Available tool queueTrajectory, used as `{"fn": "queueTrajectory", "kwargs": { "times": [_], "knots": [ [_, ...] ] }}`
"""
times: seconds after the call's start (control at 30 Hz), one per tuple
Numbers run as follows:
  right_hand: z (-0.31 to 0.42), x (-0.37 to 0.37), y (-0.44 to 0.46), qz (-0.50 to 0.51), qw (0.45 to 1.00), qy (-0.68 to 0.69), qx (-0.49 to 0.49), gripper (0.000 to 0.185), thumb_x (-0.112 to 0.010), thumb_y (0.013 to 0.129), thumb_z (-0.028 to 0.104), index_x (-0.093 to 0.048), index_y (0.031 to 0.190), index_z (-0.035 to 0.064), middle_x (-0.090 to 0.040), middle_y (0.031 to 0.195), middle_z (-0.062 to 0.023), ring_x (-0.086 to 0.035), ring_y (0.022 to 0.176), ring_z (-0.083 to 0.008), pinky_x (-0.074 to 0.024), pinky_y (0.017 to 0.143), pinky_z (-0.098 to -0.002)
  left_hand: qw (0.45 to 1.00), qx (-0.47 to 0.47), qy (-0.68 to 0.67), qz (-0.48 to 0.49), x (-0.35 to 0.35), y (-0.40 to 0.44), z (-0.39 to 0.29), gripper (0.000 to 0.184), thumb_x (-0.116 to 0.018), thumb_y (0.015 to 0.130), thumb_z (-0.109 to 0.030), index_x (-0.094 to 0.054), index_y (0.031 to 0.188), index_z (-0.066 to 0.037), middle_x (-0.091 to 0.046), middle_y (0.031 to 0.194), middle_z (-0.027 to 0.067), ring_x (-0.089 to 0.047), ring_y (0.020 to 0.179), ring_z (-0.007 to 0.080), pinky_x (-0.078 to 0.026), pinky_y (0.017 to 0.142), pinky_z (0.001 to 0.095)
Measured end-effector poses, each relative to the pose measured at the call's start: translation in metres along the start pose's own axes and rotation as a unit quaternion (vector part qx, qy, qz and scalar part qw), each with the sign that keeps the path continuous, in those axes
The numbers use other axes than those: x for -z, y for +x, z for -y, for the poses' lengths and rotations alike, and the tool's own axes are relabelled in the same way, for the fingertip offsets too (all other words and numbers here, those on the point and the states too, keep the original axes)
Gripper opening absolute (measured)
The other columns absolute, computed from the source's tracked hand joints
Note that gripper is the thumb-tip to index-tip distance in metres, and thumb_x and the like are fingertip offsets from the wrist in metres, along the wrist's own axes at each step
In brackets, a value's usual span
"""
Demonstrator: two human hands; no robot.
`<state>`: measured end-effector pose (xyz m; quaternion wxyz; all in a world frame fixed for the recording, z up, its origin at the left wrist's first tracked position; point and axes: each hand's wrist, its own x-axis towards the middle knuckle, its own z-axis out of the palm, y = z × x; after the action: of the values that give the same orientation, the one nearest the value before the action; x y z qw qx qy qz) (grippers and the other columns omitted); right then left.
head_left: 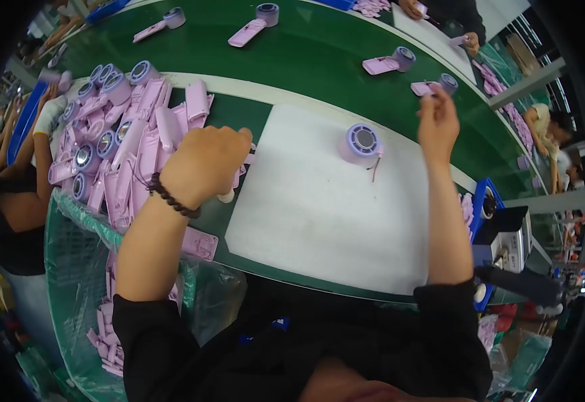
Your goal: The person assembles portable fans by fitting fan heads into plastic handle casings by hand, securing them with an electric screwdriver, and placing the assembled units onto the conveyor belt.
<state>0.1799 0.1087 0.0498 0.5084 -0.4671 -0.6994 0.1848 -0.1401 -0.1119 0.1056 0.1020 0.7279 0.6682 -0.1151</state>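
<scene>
My left hand (209, 161) is closed at the right edge of a pile of pink parts (148, 141). Pink and white pieces (241, 171) show beside its curled fingers; its grip is hidden. My right hand (438, 124) is raised at the near edge of the green belt, fingers loosely bent and apart, by a pink and purple unit (448, 83) lying on the belt. Between my hands, a purple round fan head (361, 142) with thin red wires rests on the white mat (319, 208).
More pink and purple units (245, 32) lie along the green belt (319, 67). A green lined crate (71, 281) holds pink parts at lower left. A blue tray (481, 201) and a box (510, 238) stand at right. Other people are at both sides and across the belt.
</scene>
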Motion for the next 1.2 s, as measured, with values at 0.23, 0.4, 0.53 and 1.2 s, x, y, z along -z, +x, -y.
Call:
{"fn": "queueTrajectory", "kwargs": {
  "times": [0.23, 0.4, 0.53, 1.2],
  "knots": [
    [0.087, -0.014, -0.106, 0.206, 0.955, -0.119, 0.176, 0.061, -0.071, 0.085, 0.022, -0.046, 0.135, -0.0021, -0.052, 0.12, -0.0148, -0.057, 0.098, -0.0232, -0.0456, 0.086, -0.0314, 0.991, 0.013, 0.093, -0.091, -0.022, 0.002, -0.004, 0.03, -0.07, 0.068, 0.001, -0.058, 0.096, -0.002, -0.069, 0.079, 0.0112, -0.066, 0.066, 0.0345, -0.051, 0.058, 0.0397],
    [0.073, 0.013, -0.106, 0.278, 0.954, -0.096, 0.059, 0.065, -0.072, 0.082, 0.019, -0.044, 0.137, -0.0002, -0.055, 0.124, -0.0139, -0.057, 0.11, -0.0272, -0.0451, 0.093, -0.0346, 0.986, -0.067, -0.068, -0.135, 0.008, 0.004, -0.014, 0.034, -0.064, 0.071, 0.002, -0.061, 0.104, -0.004, -0.07, 0.081, 0.01, -0.066, 0.066, 0.0319, -0.052, 0.059, 0.0374],
    [0.051, 0.021, -0.121, 0.205, 0.977, 0.037, -0.039, 0.049, -0.067, 0.088, 0.024, -0.051, 0.125, -0.0037, -0.057, 0.122, -0.0184, -0.062, 0.1, -0.0252, -0.0519, 0.085, -0.0364, 0.881, -0.212, -0.382, -0.181, -0.002, 0.019, -0.04, 0.046, -0.066, 0.073, -0.003, -0.06, 0.118, -0.006, -0.069, 0.087, 0.0089, -0.065, 0.069, 0.0307, -0.053, 0.064, 0.0369],
    [0.037, 0.0, -0.12, 0.054, 0.695, 0.678, -0.232, 0.054, -0.058, 0.096, 0.007, -0.033, 0.143, 0.0086, -0.05, 0.132, -0.0165, -0.054, 0.115, -0.0249, -0.0477, 0.09, -0.0356, 0.921, -0.273, -0.221, -0.169, -0.058, 0.06, -0.072, 0.048, -0.053, 0.079, 0.008, -0.053, 0.126, -0.001, -0.055, 0.128, 0.0184, -0.052, 0.118, 0.034, -0.04, 0.105, 0.0383]
  ]
}}
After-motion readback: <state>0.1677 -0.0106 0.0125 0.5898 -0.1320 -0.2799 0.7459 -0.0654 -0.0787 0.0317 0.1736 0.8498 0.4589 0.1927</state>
